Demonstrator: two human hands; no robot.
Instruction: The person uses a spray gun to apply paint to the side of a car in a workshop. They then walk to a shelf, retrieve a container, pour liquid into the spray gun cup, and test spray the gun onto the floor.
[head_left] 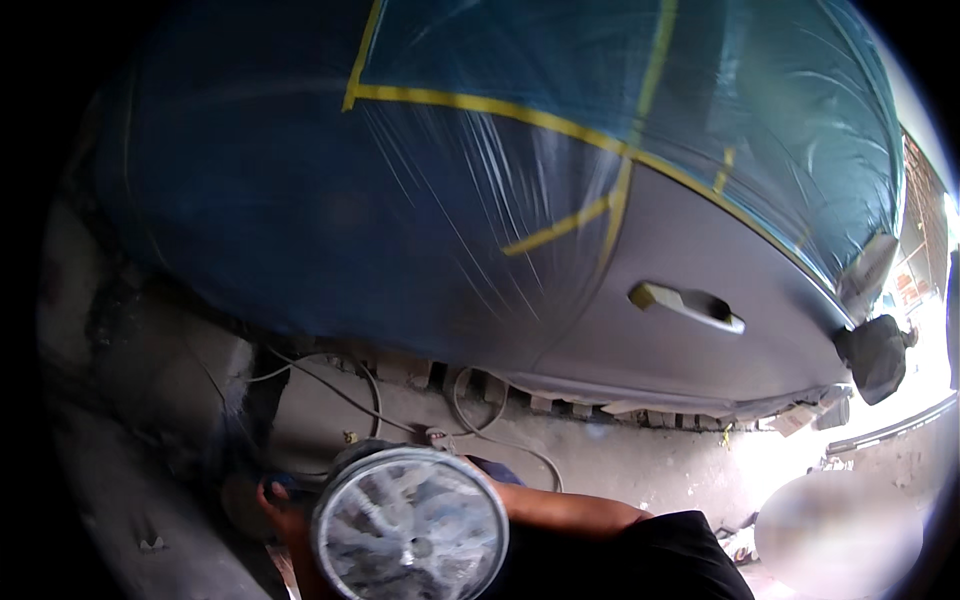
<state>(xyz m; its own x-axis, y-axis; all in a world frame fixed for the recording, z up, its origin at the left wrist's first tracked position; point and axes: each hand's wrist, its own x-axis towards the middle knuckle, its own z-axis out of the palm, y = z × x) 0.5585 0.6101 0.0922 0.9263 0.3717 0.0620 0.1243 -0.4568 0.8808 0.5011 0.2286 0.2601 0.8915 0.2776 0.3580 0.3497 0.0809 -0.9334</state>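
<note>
Facing up, likely against spills: round streaked lid (411,530) at body front, hiding right hand; can't tell those fingers. Left hand (278,505) is hanging beside it, fingers half-curled, grip unclear. Taped film (500,60) is probably shielding panels around grey door (720,262).

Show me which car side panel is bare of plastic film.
The grey door panel at the right, with the pale handle: its surface is exposed, while blue film bearing yellow tape covers the panels to its left.
</note>
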